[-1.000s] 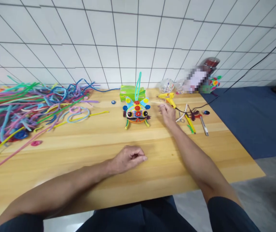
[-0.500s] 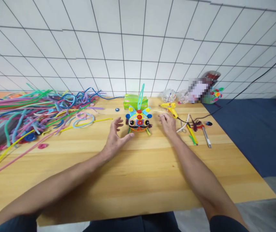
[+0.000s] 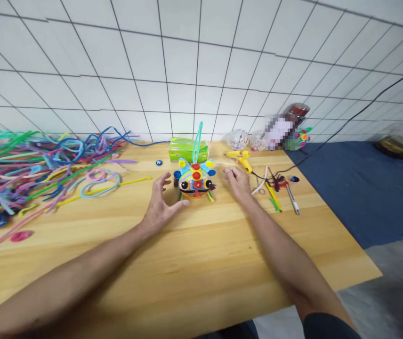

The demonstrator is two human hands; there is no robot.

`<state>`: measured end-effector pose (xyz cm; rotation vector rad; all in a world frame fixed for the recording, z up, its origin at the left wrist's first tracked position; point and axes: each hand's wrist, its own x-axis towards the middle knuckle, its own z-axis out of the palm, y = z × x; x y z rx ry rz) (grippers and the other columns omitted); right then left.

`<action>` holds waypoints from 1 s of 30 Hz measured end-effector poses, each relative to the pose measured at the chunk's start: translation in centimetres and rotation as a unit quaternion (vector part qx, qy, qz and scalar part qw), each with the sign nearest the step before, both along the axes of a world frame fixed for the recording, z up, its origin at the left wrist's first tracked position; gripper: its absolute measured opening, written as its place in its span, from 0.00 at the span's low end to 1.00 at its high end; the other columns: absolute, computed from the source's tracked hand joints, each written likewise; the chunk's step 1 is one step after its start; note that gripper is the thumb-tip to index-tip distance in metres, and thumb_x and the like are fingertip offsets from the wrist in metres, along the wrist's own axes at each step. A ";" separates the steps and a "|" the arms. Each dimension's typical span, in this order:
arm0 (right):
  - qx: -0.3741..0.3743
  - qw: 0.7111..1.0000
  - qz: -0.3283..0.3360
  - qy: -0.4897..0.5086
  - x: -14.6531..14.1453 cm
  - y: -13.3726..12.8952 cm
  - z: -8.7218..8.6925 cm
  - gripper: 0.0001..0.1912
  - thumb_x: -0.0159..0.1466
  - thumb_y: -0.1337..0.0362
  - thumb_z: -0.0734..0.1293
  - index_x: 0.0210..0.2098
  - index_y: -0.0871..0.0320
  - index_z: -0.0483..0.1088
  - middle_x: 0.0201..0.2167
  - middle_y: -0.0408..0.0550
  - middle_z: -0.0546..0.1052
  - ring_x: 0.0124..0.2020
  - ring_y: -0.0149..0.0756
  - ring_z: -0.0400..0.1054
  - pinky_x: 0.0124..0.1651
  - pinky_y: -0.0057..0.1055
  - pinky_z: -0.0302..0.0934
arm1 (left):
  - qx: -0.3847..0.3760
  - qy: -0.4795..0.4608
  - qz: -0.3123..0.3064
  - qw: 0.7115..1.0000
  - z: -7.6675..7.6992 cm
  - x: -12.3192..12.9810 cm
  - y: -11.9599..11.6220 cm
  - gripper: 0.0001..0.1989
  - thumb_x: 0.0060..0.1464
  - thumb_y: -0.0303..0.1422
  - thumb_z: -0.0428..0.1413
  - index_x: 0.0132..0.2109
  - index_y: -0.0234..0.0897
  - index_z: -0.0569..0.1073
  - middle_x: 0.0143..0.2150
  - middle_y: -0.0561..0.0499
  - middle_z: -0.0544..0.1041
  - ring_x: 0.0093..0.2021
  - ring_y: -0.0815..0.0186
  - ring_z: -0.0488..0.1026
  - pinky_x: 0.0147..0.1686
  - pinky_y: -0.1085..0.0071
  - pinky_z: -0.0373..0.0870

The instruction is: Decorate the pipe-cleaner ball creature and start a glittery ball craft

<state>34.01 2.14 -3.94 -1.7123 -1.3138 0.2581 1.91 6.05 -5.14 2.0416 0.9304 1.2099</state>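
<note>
A colourful handmade creature (image 3: 193, 184) stands upright near the middle of the table, with round dark eyes, red buttons down its forehead and a tall turquoise pipe-cleaner loop on top. My left hand (image 3: 159, 202) is just left of it, open, thumb and fingers apart and holding nothing. To its right, my right hand (image 3: 237, 182) rests with the fingers curled in; nothing shows in them. A pale thin stick (image 3: 224, 163) lies just beyond those fingers. Behind the creature sits a green packet (image 3: 187, 149).
Pipe cleaners (image 3: 46, 165) are heaped along the left. A yellow glue gun (image 3: 240, 157) lies at the back right, its cord trailing right. Nearby are a pen (image 3: 292, 200), a yellow cutter (image 3: 274, 197) and clear bags of small parts (image 3: 238, 140). A blue button (image 3: 158, 163) lies at back left.
The view has swung slightly right, so everything sits further left in it. Both hands keep nearly the same pose beside the creature, which stays in place.
</note>
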 end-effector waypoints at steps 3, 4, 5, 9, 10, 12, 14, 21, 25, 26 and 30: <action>-0.011 1.000 0.004 -0.001 -0.1 0.0 0.1 0.20 0.72 0.47 0.63 0.33 0.52 0.77 0.27 0.45 0.80 0.32 0.41 0.73 0.38 0.37 0.64 | 0.000 0.004 -0.006 1.000 -0.3 0.1 -0.1 0.50 0.55 0.57 0.71 0.74 0.46 0.57 0.71 0.37 0.67 0.63 0.47 0.74 0.62 0.45 0.74; -0.014 1.000 0.006 0.000 -0.1 0.0 0.1 0.20 0.71 0.47 0.63 0.34 0.52 0.77 0.27 0.45 0.80 0.31 0.42 0.74 0.38 0.37 0.64 | -0.002 0.004 -0.009 1.000 -0.4 0.1 -0.1 0.50 0.55 0.57 0.71 0.74 0.46 0.57 0.71 0.36 0.67 0.64 0.47 0.74 0.62 0.45 0.74; -0.016 1.000 0.007 0.000 0.0 0.0 0.1 0.20 0.71 0.47 0.62 0.34 0.52 0.77 0.27 0.45 0.80 0.31 0.42 0.74 0.38 0.37 0.64 | -0.005 0.002 -0.012 1.000 -0.4 0.2 -0.1 0.50 0.56 0.57 0.70 0.74 0.45 0.57 0.71 0.36 0.67 0.64 0.47 0.74 0.62 0.45 0.74; -0.020 1.000 0.010 0.002 0.2 0.1 -0.3 0.20 0.70 0.46 0.63 0.34 0.52 0.77 0.27 0.45 0.80 0.31 0.42 0.73 0.38 0.37 0.65 | -0.019 -0.002 -0.030 0.999 -0.1 0.2 0.0 0.46 0.60 0.56 0.68 0.74 0.44 0.58 0.70 0.36 0.67 0.66 0.47 0.73 0.64 0.45 0.73; -0.020 1.000 0.010 0.003 0.3 0.2 -0.4 0.20 0.70 0.46 0.63 0.34 0.52 0.77 0.28 0.45 0.80 0.31 0.42 0.73 0.39 0.37 0.66 | -0.020 -0.003 -0.035 0.999 0.0 0.2 0.0 0.46 0.60 0.56 0.68 0.74 0.44 0.58 0.70 0.36 0.68 0.66 0.47 0.73 0.64 0.45 0.72; -0.020 1.000 0.010 0.003 0.4 0.2 -0.5 0.21 0.70 0.45 0.63 0.34 0.52 0.78 0.28 0.46 0.80 0.32 0.42 0.73 0.39 0.37 0.66 | -0.018 -0.007 -0.040 0.999 0.0 0.2 0.1 0.46 0.59 0.56 0.68 0.74 0.44 0.59 0.70 0.36 0.68 0.65 0.47 0.73 0.64 0.46 0.72; -0.019 1.000 0.009 0.003 0.5 0.2 -0.6 0.21 0.70 0.45 0.63 0.35 0.53 0.78 0.28 0.46 0.80 0.32 0.43 0.74 0.39 0.37 0.67 | -0.014 -0.011 -0.038 0.999 0.1 0.2 0.1 0.47 0.58 0.55 0.70 0.73 0.43 0.59 0.70 0.36 0.68 0.64 0.48 0.73 0.63 0.47 0.73; -0.019 1.000 0.009 0.010 0.2 0.1 -0.4 0.22 0.70 0.43 0.63 0.36 0.53 0.79 0.28 0.47 0.82 0.32 0.45 0.75 0.41 0.40 0.68 | -0.029 -0.031 -0.027 0.999 1.0 0.2 -0.7 0.28 0.60 0.47 0.69 0.59 0.41 0.70 0.54 0.45 0.77 0.53 0.56 0.76 0.55 0.58 0.73; -0.020 1.000 0.007 0.009 0.1 0.2 -0.3 0.23 0.70 0.43 0.63 0.35 0.53 0.79 0.27 0.47 0.81 0.32 0.45 0.75 0.40 0.39 0.68 | -0.074 -0.029 -0.048 0.996 1.6 0.3 -1.1 0.17 0.61 0.43 0.67 0.50 0.41 0.73 0.44 0.50 0.78 0.45 0.61 0.76 0.50 0.62 0.73; -0.021 1.000 0.007 0.007 0.1 0.2 -0.3 0.23 0.70 0.44 0.63 0.34 0.53 0.79 0.27 0.47 0.81 0.32 0.44 0.75 0.39 0.39 0.68 | -0.086 -0.030 -0.049 0.995 1.8 0.4 -1.2 0.15 0.61 0.43 0.66 0.48 0.41 0.74 0.42 0.51 0.78 0.43 0.62 0.75 0.49 0.63 0.72; -0.023 1.000 0.005 -0.005 0.1 0.1 -0.2 0.21 0.70 0.45 0.63 0.33 0.53 0.78 0.27 0.46 0.81 0.32 0.43 0.75 0.38 0.37 0.66 | -0.144 -0.030 -0.070 0.987 2.0 0.5 -1.0 0.12 0.62 0.43 0.64 0.44 0.40 0.76 0.37 0.52 0.77 0.36 0.65 0.72 0.41 0.67 0.71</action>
